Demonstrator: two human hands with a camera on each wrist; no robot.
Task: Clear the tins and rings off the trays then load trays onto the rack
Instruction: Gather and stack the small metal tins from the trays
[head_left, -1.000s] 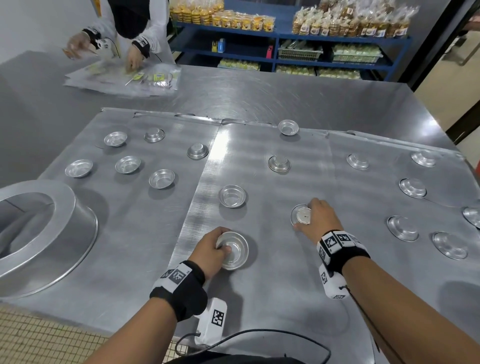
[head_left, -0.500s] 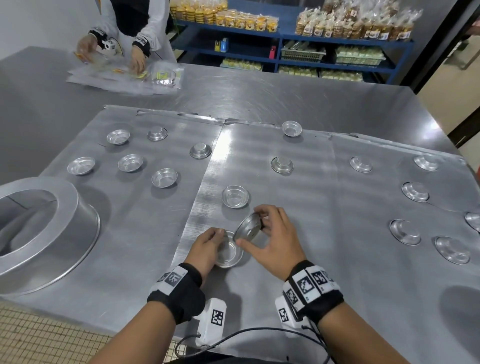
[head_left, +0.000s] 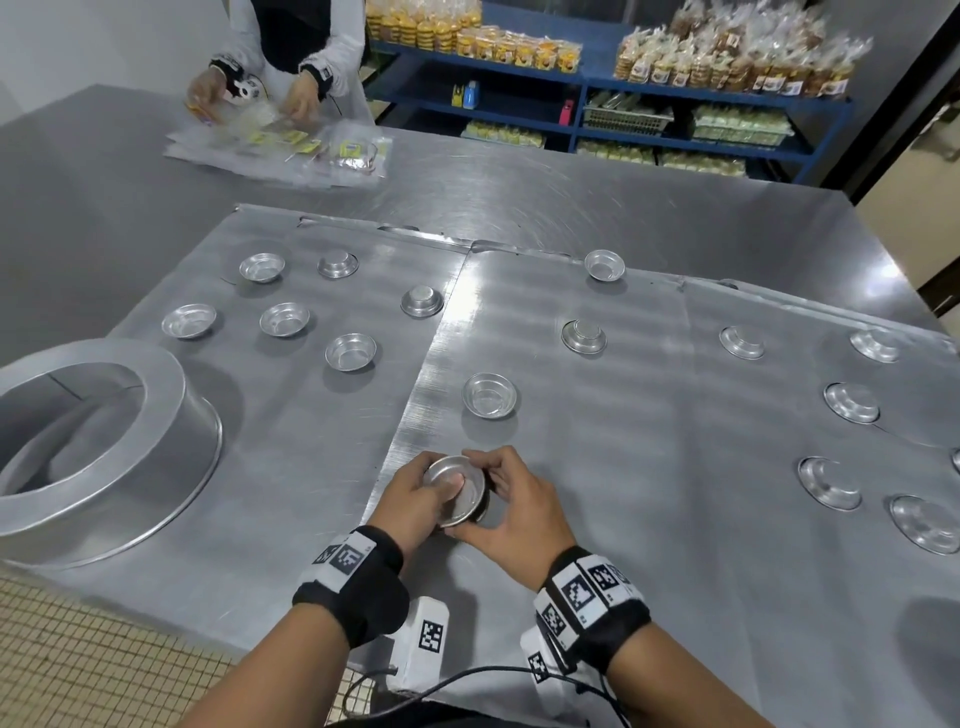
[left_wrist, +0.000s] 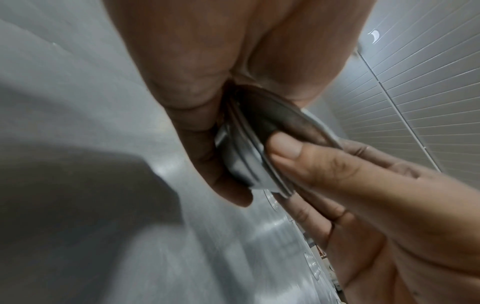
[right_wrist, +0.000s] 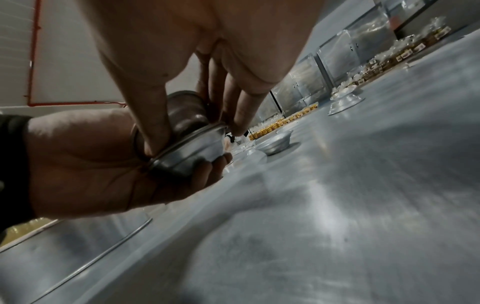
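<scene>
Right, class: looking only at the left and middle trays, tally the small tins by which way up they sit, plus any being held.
Mouth-up tins: 6
Upside-down tins: 3
Held tins, between left hand and right hand: 2
Total: 11

Bare forearms, black wristbands (head_left: 358, 587) with white coded tags, white camera box (head_left: 423, 644), black cable (head_left: 467, 675).

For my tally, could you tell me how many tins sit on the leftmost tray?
6 tins: two along the far edge, one by the seam, three nearer. The large ring might hide more.
</scene>
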